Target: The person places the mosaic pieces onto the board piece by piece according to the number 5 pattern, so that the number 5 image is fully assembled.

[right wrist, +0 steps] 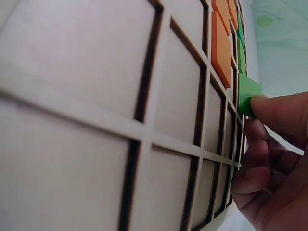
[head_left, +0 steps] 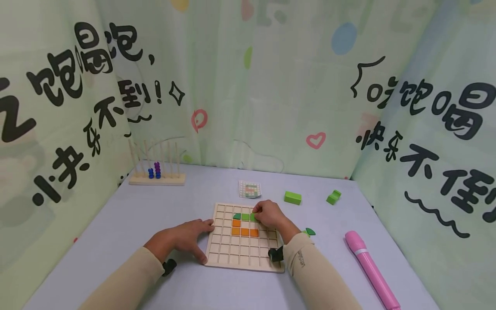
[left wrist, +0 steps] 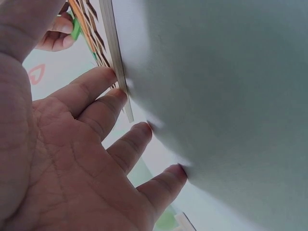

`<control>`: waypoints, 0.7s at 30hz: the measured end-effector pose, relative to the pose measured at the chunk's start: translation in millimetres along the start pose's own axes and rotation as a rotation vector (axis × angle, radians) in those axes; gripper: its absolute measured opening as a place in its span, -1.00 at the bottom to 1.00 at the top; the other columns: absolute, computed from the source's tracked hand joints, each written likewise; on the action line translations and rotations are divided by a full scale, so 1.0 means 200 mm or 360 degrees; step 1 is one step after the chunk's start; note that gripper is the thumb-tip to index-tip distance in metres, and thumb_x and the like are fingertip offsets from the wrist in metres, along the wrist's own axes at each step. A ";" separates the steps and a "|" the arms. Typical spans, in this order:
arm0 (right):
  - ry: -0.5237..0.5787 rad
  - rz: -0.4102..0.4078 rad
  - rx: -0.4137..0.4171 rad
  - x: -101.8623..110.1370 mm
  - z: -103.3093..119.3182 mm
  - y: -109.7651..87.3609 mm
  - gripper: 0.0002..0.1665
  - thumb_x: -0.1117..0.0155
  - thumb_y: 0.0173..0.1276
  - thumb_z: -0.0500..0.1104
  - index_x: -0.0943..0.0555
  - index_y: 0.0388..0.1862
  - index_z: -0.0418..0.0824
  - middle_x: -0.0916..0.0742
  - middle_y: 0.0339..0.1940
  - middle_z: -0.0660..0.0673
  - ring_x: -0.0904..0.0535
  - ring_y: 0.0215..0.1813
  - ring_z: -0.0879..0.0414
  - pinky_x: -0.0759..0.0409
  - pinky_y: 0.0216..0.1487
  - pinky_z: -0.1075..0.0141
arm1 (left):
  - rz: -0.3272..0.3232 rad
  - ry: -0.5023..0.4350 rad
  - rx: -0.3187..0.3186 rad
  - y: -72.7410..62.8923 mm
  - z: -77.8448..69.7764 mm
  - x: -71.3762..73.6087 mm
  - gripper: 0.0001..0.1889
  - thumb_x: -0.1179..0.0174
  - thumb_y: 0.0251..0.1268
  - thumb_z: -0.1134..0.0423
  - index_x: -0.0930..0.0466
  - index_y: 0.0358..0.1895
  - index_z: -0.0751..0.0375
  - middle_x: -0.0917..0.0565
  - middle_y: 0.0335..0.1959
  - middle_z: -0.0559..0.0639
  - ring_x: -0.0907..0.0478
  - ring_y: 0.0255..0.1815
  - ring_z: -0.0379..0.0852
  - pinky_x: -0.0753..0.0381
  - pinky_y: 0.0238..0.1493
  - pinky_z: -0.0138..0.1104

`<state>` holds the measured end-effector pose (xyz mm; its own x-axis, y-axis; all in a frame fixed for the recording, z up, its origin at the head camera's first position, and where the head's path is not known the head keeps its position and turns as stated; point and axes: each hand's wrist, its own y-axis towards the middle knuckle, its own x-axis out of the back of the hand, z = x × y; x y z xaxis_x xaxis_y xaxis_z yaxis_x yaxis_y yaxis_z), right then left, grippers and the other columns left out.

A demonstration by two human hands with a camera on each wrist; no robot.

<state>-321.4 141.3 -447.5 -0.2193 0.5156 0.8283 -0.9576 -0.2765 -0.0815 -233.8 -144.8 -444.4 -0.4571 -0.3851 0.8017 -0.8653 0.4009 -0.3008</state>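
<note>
A wooden grid board (head_left: 222, 260) lies flat in front of me. My left hand (head_left: 187, 238) spreads its fingers along the board's left side; in the left wrist view two fingertips touch the edge and the others rest on the table. Over the upper part of the grid, my right hand (head_left: 270, 214) pinches a green square tile (right wrist: 249, 92) between thumb and fingers, at a cell. To its left in that row sit another green tile (head_left: 245, 217) and a dark green rounded tile (head_left: 237, 216). Several orange tiles (head_left: 245, 232) fill cells below.
Behind the board lies a printed grid card (head_left: 249, 189). Green blocks (head_left: 292, 198) sit at the back right, and green pieces (head_left: 310, 231) lie by my right sleeve. A pink stick (head_left: 372, 269) is at right. A peg rack with beads (head_left: 156, 181) stands back left.
</note>
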 end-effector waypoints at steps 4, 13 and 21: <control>-0.0071 -0.0018 0.0005 -0.01 -0.01 -0.01 -0.89 -0.29 0.45 -0.33 -0.74 -0.17 -0.22 -0.72 -0.27 -0.07 -0.53 -0.24 0.07 -0.60 -0.11 0.19 | 0.0000 -0.0001 -0.0003 0.01 0.00 -0.01 0.09 -0.74 -0.21 0.02 -0.41 0.53 0.06 -0.24 0.67 -0.08 -0.06 0.70 0.19 -0.16 0.63 0.13; -0.0101 -0.0038 0.0067 0.02 -0.03 -0.05 -0.84 -0.30 0.45 -0.31 -0.76 -0.07 -0.21 -0.76 -0.18 -0.10 -0.58 -0.16 0.06 -0.64 -0.03 0.12 | 0.0016 0.0008 -0.0012 0.01 -0.02 0.00 0.08 -0.73 -0.19 0.04 -0.40 0.54 0.10 -0.24 0.67 -0.05 -0.05 0.70 0.22 -0.14 0.63 0.14; 0.0069 -0.0033 0.0065 0.09 -0.10 -0.12 -0.83 -0.31 0.47 -0.25 -0.75 -0.02 -0.20 -0.75 -0.14 -0.08 -0.61 -0.10 0.05 -0.63 -0.06 0.12 | 0.0017 -0.0010 0.0001 0.00 -0.01 0.00 0.08 -0.73 -0.19 0.04 -0.39 0.54 0.10 -0.22 0.68 -0.05 -0.06 0.70 0.21 -0.15 0.62 0.14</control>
<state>-305.3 174.1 -442.3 -0.2081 0.5558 0.8049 -0.9538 -0.2975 -0.0412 -233.3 -144.0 -443.4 -0.4677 -0.3857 0.7953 -0.8604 0.4046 -0.3098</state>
